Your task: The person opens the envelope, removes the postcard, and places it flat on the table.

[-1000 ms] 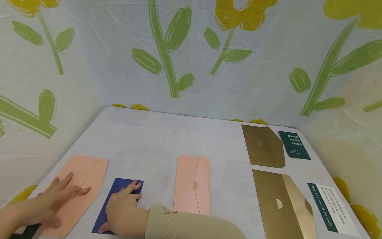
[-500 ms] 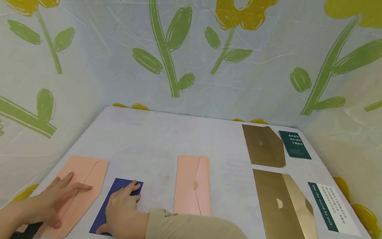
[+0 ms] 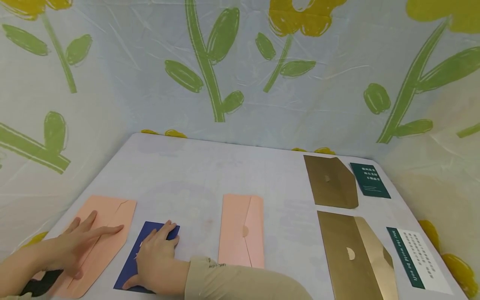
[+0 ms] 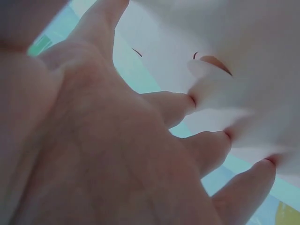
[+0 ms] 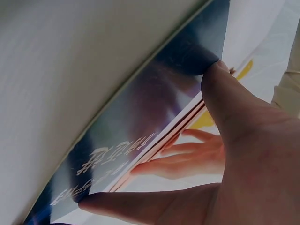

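At the left of the head view a pink envelope (image 3: pixel 108 216) lies flat with its flap edge facing up. My left hand (image 3: pixel 76 248) is spread over it with the fingers straight. In the left wrist view its fingertips press on the pale envelope surface (image 4: pixel 262 108) beside a half-round tab. To the right a dark blue card (image 3: pixel 129 266) lies on the table under my right hand (image 3: pixel 157 260). In the right wrist view the thumb and a straight finger touch the blue card (image 5: pixel 136 103) well apart, and light lettering shows on it. The palm side is hidden in the head view.
Another pink envelope (image 3: pixel 232 229) lies mid-table, partly behind the right sleeve (image 3: pixel 243 283). Two gold envelopes (image 3: pixel 326 183) lie at the right, next to a green card (image 3: pixel 371 181) and a white-and-green card (image 3: pixel 421 262). Flower-printed sheets (image 3: pixel 142 83) surround the white table (image 3: pixel 210 166).
My left hand has slid slightly up and to the right over the pink envelope. My right hand stays on the blue card and has shifted only a little.
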Demonstrator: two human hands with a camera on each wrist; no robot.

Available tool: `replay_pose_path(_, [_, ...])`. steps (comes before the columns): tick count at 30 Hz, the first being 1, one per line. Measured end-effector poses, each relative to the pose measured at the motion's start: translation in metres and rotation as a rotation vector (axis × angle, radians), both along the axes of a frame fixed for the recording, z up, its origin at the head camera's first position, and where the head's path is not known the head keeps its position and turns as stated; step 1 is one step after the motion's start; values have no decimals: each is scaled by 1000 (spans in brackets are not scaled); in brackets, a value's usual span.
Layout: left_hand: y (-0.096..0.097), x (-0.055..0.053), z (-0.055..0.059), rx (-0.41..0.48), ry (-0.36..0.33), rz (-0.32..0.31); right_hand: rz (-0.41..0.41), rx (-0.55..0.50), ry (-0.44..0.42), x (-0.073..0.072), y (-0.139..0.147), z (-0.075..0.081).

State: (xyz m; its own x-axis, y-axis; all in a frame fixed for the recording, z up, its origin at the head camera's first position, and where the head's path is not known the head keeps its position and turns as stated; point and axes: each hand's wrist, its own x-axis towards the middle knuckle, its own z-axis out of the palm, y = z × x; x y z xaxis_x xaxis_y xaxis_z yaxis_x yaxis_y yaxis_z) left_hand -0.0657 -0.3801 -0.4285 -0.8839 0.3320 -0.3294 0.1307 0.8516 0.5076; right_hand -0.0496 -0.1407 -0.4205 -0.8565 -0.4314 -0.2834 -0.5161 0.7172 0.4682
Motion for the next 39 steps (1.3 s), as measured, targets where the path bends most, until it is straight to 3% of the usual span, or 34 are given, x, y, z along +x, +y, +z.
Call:
replay_pose_path(5, [2, -7, 3, -53, -25, 10, -13, -25, -27, -4, -1, 0])
replay_pose_path(10, [3, -9, 6, -29, -36, 8, 8, -16, -17, -5, 0, 1])
replay_pose_path(21, [2, -15, 10, 16, -101, 14, -46, -56, -36, -9, 1, 4])
replay_pose_path(24, [1, -14, 10, 29, -61, 0, -55, -105, -22, -9, 2, 5])
replay_pose_path(30, [14, -21, 13, 43, 211, -148, -67, -229, -17, -12, 13, 15])
replay_pose_path(32, [29, -28, 22, -12, 253, -171, -62, -286, -28, -15, 22, 22])
replay_pose_path(39, [102, -58, 62, -190, 302, -250, -53, -454, -100, -34, 69, 49])
